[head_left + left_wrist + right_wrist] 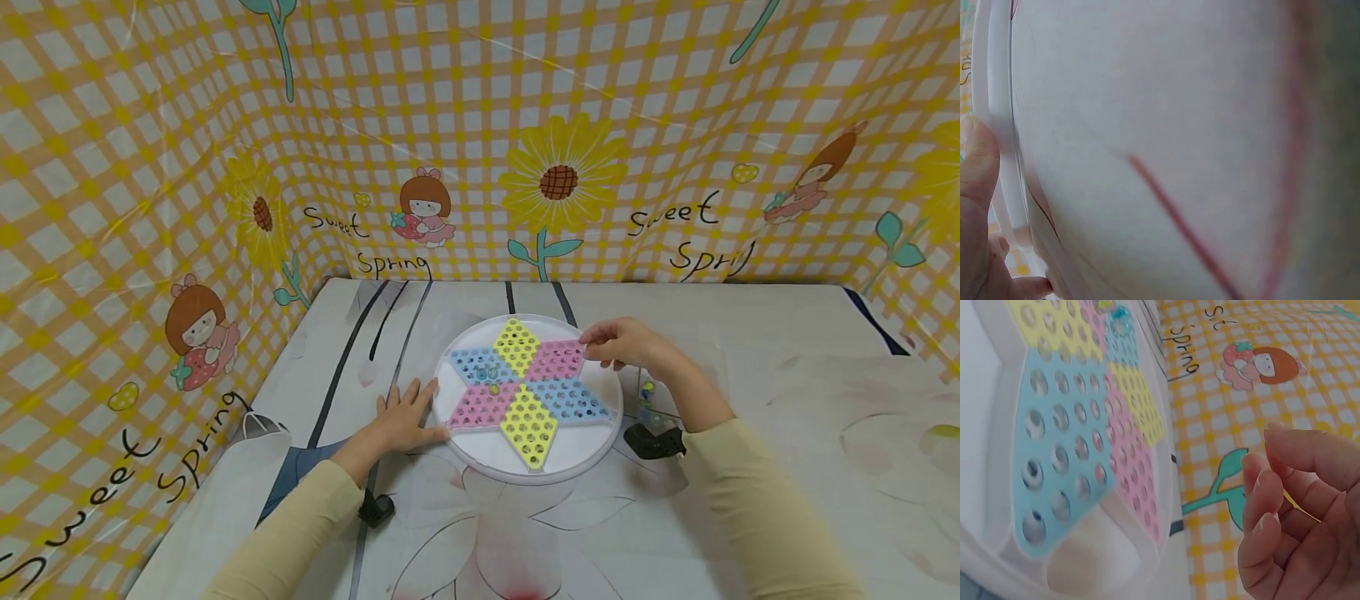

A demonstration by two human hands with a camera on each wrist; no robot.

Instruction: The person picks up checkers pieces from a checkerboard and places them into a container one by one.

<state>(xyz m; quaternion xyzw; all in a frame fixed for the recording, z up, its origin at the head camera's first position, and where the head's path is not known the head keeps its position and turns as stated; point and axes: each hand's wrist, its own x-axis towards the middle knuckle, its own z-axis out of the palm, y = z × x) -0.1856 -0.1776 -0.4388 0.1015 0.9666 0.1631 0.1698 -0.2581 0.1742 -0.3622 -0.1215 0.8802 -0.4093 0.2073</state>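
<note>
A round white Chinese checkers board [465,454] lies on the table, its star made of pink, blue and yellow sections full of holes. A few glass marbles [487,374] sit on the blue and pink sections left of centre; bluish ones and a yellow-green one show. My left hand [401,419] rests with fingers spread against the board's left rim; in the left wrist view its thumb [982,156] lies at the rim. Above the pink section at the right hovers my right hand [626,343], fingers loosely bent, and the right wrist view [1304,506] shows nothing between them.
Beside the board's right edge, partly behind the right wrist, stands a clear container with marbles [647,392]. A black wrist device [654,441] hangs below each wrist. A yellow checked cloth [480,100] walls in the back and left; a white cup-like object [255,429] lies at left.
</note>
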